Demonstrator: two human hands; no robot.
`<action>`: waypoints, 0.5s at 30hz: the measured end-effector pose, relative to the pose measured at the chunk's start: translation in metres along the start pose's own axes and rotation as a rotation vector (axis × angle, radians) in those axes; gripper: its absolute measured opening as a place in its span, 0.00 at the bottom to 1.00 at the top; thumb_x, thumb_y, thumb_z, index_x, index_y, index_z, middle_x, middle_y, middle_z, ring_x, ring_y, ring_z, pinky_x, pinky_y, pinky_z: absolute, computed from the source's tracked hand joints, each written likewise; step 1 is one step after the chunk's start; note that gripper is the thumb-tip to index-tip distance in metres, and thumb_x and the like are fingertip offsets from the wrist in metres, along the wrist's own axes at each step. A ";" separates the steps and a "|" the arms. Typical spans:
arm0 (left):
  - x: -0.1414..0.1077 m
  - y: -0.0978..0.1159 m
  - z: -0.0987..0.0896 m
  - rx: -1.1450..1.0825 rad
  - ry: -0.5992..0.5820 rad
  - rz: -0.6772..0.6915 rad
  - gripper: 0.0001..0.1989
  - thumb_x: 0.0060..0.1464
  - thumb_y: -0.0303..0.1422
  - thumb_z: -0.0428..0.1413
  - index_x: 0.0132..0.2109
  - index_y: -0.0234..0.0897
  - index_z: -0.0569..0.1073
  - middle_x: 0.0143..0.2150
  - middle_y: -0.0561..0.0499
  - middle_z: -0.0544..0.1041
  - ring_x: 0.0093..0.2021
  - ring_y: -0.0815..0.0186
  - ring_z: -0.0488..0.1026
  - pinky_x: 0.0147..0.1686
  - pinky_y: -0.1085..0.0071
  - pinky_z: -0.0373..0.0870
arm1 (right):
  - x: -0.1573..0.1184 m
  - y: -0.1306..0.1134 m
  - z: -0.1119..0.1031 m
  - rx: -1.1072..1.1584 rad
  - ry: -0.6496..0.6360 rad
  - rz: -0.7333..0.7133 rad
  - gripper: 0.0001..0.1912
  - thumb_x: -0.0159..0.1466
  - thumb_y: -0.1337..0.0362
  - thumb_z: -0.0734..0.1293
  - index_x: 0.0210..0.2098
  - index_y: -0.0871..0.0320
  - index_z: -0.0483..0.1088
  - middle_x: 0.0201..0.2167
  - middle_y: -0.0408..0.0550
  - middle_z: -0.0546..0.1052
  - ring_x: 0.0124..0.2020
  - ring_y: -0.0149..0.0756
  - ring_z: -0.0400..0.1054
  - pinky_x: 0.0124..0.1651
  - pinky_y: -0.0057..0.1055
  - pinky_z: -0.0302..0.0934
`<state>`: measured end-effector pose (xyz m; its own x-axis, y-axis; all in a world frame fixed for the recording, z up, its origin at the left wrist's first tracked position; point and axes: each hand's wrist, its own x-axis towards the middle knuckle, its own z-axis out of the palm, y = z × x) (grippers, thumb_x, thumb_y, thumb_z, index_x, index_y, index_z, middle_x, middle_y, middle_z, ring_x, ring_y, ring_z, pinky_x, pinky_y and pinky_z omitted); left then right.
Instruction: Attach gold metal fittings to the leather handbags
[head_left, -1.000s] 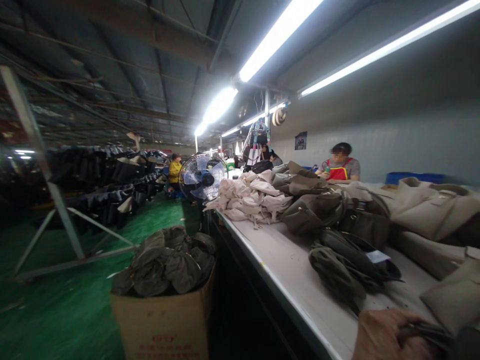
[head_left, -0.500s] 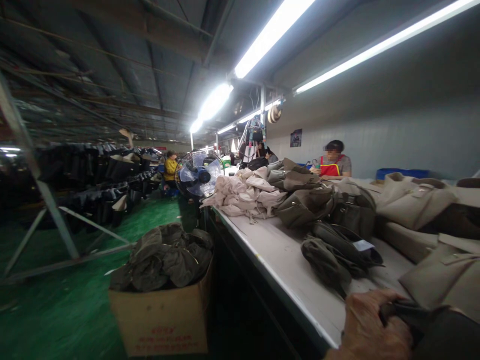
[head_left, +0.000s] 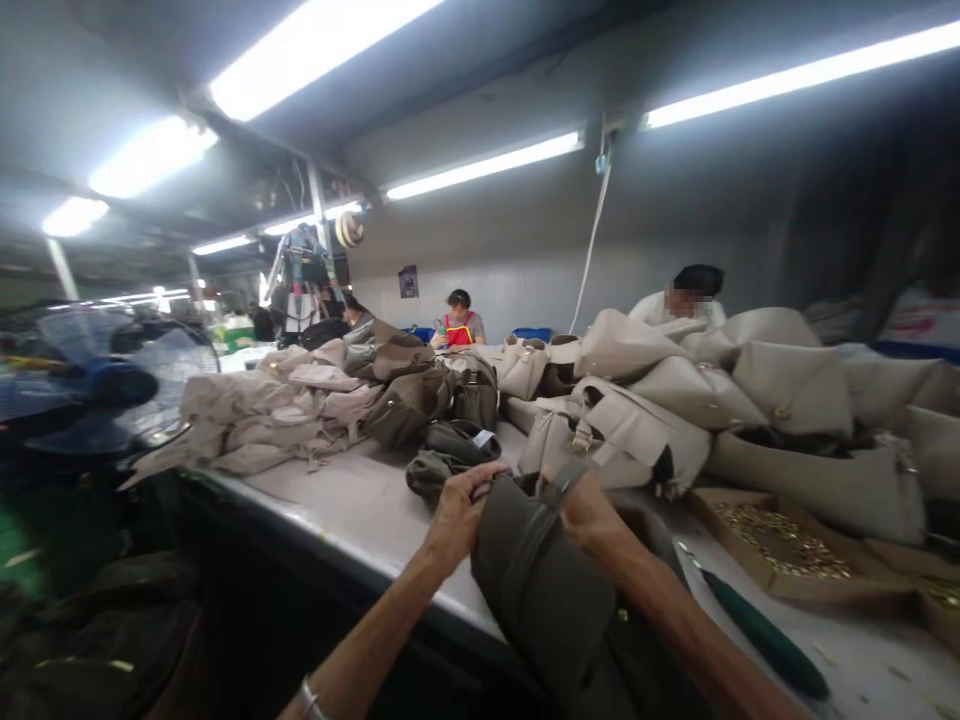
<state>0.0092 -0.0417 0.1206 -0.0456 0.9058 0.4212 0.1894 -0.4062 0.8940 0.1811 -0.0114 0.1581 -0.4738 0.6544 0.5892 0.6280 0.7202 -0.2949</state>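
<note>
A dark olive bag (head_left: 547,590) is held at the table's front edge. My left hand (head_left: 459,510) pinches its upper left edge, with a bracelet on that wrist. On the bag's top right side, my right hand (head_left: 585,505) is closed on the strap (head_left: 564,484); its fingertips are partly hidden. Just behind lies another dark bag (head_left: 450,445) with a white tag (head_left: 482,438). To the right rests a green-handled tool (head_left: 765,635) with a thin metal tip, beside a cardboard tray of small brass-coloured pieces (head_left: 784,540).
Beige bags (head_left: 645,430) are heaped across the table (head_left: 352,510), and pale cloth pieces (head_left: 262,415) lie on the left. A fan (head_left: 120,385) stands at the far left. Two people (head_left: 459,325) sit beyond the table, one behind the beige bags.
The view has swung right. My left hand has come into view on the dark bag, which now shows more fully. The tool and brass pieces have appeared; the cardboard box is mostly out of sight.
</note>
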 end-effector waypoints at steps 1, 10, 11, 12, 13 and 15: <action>0.008 0.005 -0.004 0.019 -0.043 0.018 0.19 0.48 0.28 0.54 0.49 0.33 0.74 0.43 0.46 0.78 0.43 0.61 0.73 0.44 0.70 0.69 | -0.001 0.000 -0.011 -0.047 0.028 0.024 0.08 0.63 0.62 0.65 0.32 0.63 0.69 0.28 0.46 0.73 0.29 0.35 0.69 0.34 0.34 0.65; 0.088 0.050 -0.006 0.247 -0.456 0.050 0.16 0.41 0.29 0.61 0.41 0.32 0.77 0.37 0.45 0.80 0.38 0.58 0.76 0.42 0.61 0.71 | -0.023 0.028 0.004 0.093 -0.068 0.233 0.20 0.56 0.62 0.69 0.47 0.63 0.68 0.43 0.56 0.75 0.47 0.47 0.68 0.47 0.38 0.62; 0.085 0.065 -0.006 0.275 -0.423 0.056 0.15 0.44 0.30 0.61 0.41 0.31 0.77 0.38 0.44 0.80 0.40 0.59 0.76 0.43 0.61 0.71 | -0.026 0.032 0.014 0.142 -0.093 0.298 0.16 0.58 0.64 0.67 0.45 0.63 0.69 0.40 0.54 0.76 0.44 0.45 0.70 0.45 0.36 0.62; 0.076 0.082 -0.005 0.294 -0.374 0.071 0.14 0.46 0.32 0.60 0.41 0.31 0.76 0.39 0.44 0.79 0.41 0.59 0.76 0.44 0.62 0.70 | -0.028 0.034 0.024 0.172 -0.090 0.349 0.14 0.60 0.66 0.64 0.45 0.63 0.69 0.39 0.53 0.77 0.42 0.43 0.71 0.44 0.34 0.62; 0.063 0.101 -0.004 0.302 -0.331 0.097 0.14 0.49 0.35 0.59 0.44 0.34 0.75 0.42 0.46 0.79 0.43 0.61 0.75 0.45 0.64 0.69 | -0.029 0.034 0.031 0.185 -0.067 0.381 0.14 0.61 0.67 0.62 0.46 0.63 0.69 0.40 0.53 0.77 0.43 0.41 0.70 0.45 0.33 0.62; 0.028 0.133 0.002 0.400 -0.219 0.239 0.12 0.54 0.38 0.55 0.45 0.40 0.74 0.43 0.51 0.78 0.43 0.64 0.74 0.43 0.70 0.69 | -0.031 0.029 0.041 0.193 -0.011 0.405 0.16 0.62 0.68 0.61 0.50 0.63 0.67 0.45 0.53 0.75 0.47 0.40 0.68 0.49 0.33 0.60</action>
<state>0.0348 -0.0700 0.2511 0.2437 0.8144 0.5266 0.5316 -0.5663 0.6298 0.1890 -0.0014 0.1001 -0.2205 0.8944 0.3892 0.6378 0.4341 -0.6362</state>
